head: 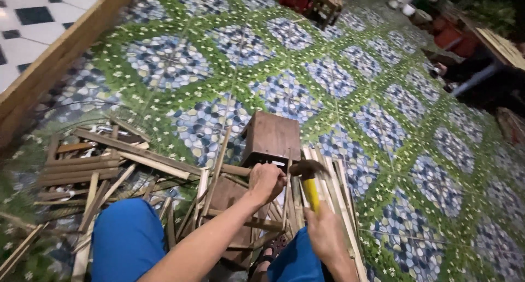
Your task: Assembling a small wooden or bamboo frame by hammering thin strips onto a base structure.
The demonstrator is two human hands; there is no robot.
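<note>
While left hand (266, 181) fingers pinch a bamboo strip (288, 175), the right hand (324, 234) grips a hammer (309, 175).

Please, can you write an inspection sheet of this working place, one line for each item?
Surface: patterned floor, green with blue pebble circles.
Job's things: yellow-handled hammer; thin bamboo slat; small wooden stool.
Clutter: pile of bamboo strips at left; more slats at right.
Grippers: left hand pinches the slat; right hand grips the hammer.
Cables: nothing seen.
Surroundings: wooden beam; another stool far off; blue shorts.
</note>
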